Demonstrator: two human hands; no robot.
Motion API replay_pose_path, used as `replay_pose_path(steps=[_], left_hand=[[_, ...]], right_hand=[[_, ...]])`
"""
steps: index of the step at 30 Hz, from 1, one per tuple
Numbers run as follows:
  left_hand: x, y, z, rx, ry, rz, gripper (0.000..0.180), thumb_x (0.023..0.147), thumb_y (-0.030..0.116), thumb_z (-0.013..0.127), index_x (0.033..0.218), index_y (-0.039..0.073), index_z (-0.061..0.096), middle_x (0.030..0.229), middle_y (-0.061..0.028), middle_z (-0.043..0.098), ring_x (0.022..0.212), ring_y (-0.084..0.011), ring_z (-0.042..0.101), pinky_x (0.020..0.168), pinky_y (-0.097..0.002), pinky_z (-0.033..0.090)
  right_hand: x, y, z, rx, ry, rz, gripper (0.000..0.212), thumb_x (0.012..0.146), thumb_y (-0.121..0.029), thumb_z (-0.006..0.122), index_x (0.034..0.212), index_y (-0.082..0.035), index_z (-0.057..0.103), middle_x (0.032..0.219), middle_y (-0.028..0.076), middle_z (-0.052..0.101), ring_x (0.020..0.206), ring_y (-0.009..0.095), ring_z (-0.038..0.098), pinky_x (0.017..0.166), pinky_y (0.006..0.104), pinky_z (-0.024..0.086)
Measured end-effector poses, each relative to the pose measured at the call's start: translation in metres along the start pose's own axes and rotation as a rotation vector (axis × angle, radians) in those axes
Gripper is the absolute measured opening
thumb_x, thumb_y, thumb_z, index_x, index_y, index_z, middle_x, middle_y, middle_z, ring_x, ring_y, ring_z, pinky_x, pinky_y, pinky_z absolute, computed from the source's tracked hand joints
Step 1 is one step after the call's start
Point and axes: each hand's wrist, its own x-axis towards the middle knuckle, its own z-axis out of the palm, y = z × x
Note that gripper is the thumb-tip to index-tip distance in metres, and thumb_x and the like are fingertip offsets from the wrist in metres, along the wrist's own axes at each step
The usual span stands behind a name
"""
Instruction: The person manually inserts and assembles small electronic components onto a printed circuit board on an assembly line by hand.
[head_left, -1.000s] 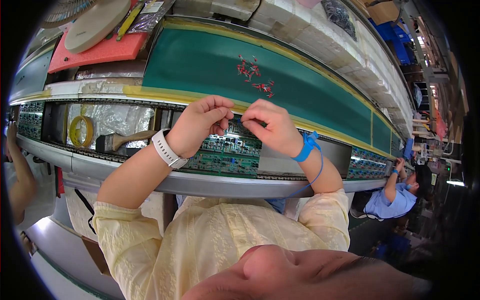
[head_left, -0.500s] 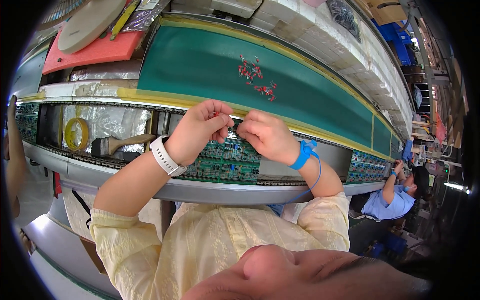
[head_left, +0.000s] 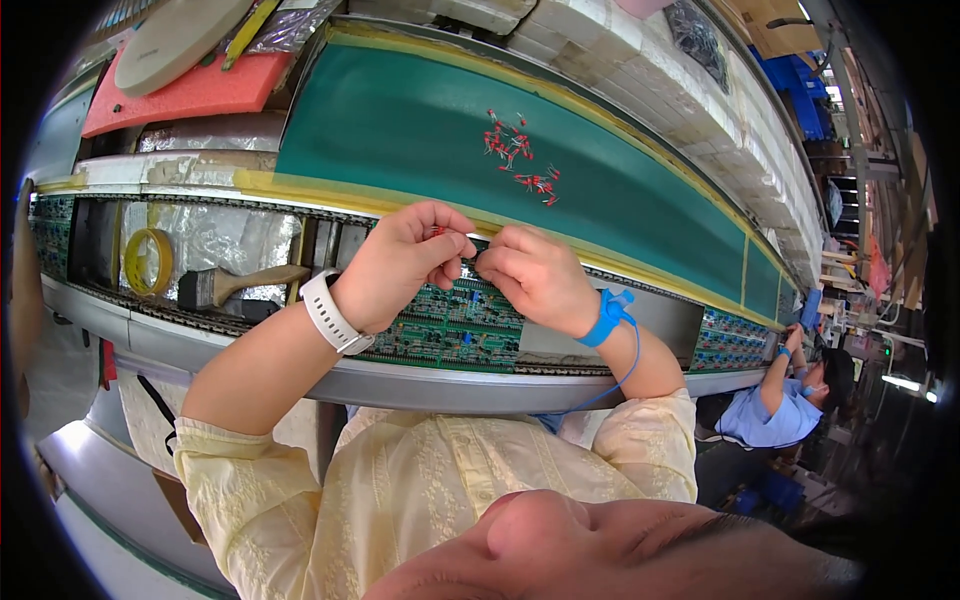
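The left hand (head_left: 405, 265), wearing a white wristband (head_left: 332, 314), is grasping small red leaded components (head_left: 437, 231) between its curled fingers and thumb above the green circuit boards (head_left: 450, 338), which are lying in the chain conveyor (head_left: 440, 390). Just beside it, the right hand (head_left: 535, 278), wearing a blue wrist strap (head_left: 606, 318), is bunching its fingers over the boards' far edge, but whether they are pinching anything is impossible to tell. Loose red components (head_left: 504, 150) are lying scattered on the green mat (head_left: 400, 120) beyond, while a paintbrush (head_left: 201, 289) is resting leftward.

Glowing tube light (head_left: 901, 383) at far right, cardboard box (head_left: 785, 35) beside blue bins (head_left: 803, 108).
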Motion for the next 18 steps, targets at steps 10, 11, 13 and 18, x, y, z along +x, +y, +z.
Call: replay_pose_path(steps=[10, 11, 13, 18], left_hand=[[-0.0003, 0.0008, 0.004, -0.007, 0.01, 0.023, 0.013, 0.084, 0.005, 0.05, 0.095, -0.001, 0.052, 0.08, -0.0054, 0.058, 0.062, -0.0081, 0.052, 0.056, -0.0207, 0.044], [0.0002, 0.0001, 0.0039, 0.0, 0.008, 0.025, 0.013, 0.084, 0.005, 0.05, 0.095, -0.001, 0.052, 0.079, -0.0054, 0.058, 0.062, -0.0082, 0.052, 0.056, -0.0209, 0.045], [-0.0006, 0.0008, 0.0043, -0.005, 0.015, 0.029, 0.013, 0.084, 0.005, 0.051, 0.095, -0.001, 0.052, 0.078, -0.0052, 0.057, 0.062, -0.0082, 0.052, 0.056, -0.0209, 0.045], [-0.0002, 0.0002, 0.0032, 0.002, 0.009, 0.039, 0.013, 0.083, 0.006, 0.052, 0.094, -0.001, 0.052, 0.075, -0.0043, 0.056, 0.061, -0.0082, 0.051, 0.056, -0.0207, 0.045]], right_hand=[[-0.0026, 0.0001, 0.0096, -0.098, 0.142, -0.078, 0.016, 0.063, -0.001, 0.065, 0.077, -0.008, 0.06, 0.075, 0.002, 0.054, 0.067, 0.021, 0.054, 0.055, 0.031, 0.046], [-0.0031, -0.0002, 0.0097, -0.097, 0.136, -0.08, 0.016, 0.063, -0.001, 0.065, 0.077, -0.008, 0.06, 0.075, 0.002, 0.054, 0.067, 0.021, 0.054, 0.055, 0.031, 0.046], [-0.0026, -0.0012, 0.0095, -0.084, 0.134, -0.069, 0.014, 0.065, 0.001, 0.065, 0.078, -0.005, 0.061, 0.076, 0.006, 0.056, 0.066, 0.022, 0.056, 0.057, 0.0317, 0.046], [-0.0015, -0.0029, 0.0086, -0.103, 0.124, -0.074, 0.015, 0.066, 0.002, 0.065, 0.078, -0.005, 0.06, 0.076, 0.007, 0.056, 0.067, 0.023, 0.056, 0.058, 0.0318, 0.046]])
